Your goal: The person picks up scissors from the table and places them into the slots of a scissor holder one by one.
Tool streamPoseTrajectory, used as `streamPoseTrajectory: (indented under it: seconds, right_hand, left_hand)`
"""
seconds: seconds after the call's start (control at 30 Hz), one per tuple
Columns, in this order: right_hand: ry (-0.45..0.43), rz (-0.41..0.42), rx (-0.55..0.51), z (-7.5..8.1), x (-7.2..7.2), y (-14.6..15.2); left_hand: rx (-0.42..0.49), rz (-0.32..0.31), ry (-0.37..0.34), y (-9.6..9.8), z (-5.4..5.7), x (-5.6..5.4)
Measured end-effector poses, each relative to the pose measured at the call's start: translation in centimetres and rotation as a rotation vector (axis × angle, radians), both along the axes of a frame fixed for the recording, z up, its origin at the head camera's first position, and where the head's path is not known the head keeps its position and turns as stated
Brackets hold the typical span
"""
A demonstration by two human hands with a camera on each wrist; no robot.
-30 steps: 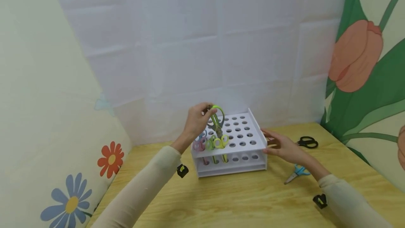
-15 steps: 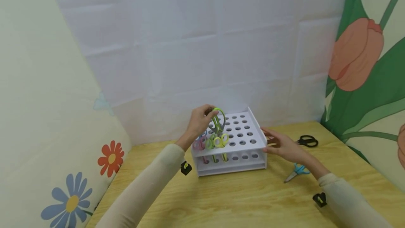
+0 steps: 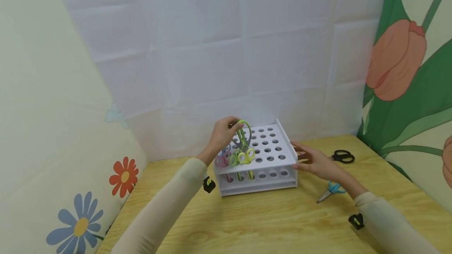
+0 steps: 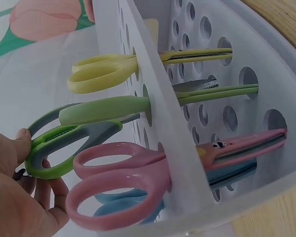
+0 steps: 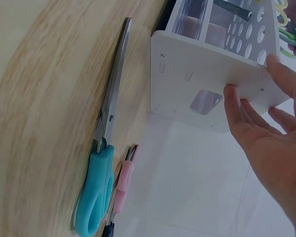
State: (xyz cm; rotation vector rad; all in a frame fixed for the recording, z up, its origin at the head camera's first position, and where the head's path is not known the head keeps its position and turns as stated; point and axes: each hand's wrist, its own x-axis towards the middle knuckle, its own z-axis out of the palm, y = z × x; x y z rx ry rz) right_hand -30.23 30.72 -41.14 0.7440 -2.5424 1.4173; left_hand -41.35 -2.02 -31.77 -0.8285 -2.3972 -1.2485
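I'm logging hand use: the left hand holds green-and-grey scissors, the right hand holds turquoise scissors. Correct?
Not the right hand: it touches the white rack, while the turquoise scissors lie on the table, as the right wrist view shows. The rest stands.

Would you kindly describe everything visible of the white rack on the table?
The white rack looks like rigid plastic: a top board and a lower shelf, both with rows of round holes, between side panels. The right panel has small screws and a cutout. The rack stands upright on the wooden table. The right hand touches that panel; pink scissors, blue scissors, light green scissors and yellow scissors stand in its left holes.
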Motion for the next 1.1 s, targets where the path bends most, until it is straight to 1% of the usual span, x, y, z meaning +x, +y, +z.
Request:
streamPoseTrajectory:
  seconds: [0.17, 0.4, 0.6, 0.9, 1.0, 1.1]
  right_hand:
    - [0.005, -0.001, -0.005, 0.03, -0.05, -0.07]
    - [0.013, 0.001, -0.006, 0.03, -0.04, -0.01]
    - [0.022, 0.008, -0.008, -0.09, -0.03, -0.04]
    - [0.027, 0.000, 0.011, -0.35, -0.33, -0.12]
    - [0.022, -0.001, 0.007, -0.31, -0.33, -0.23]
    - [0.020, 0.007, 0.001, -0.14, -0.36, -0.38]
  left_hand:
    - [-0.008, -0.004, -0.002, -0.20, 0.03, 0.21]
    - [-0.056, -0.005, -0.002, -0.35, -0.04, 0.62]
    - [-0.031, -0.012, -0.023, -0.46, -0.31, 0.79]
    - [-0.021, -0.013, -0.073, -0.69, -0.36, 0.42]
    - [-0.017, -0.011, -0.074, -0.77, -0.32, 0.18]
    - [-0.017, -0.006, -0.060, -0.85, -0.32, -0.14]
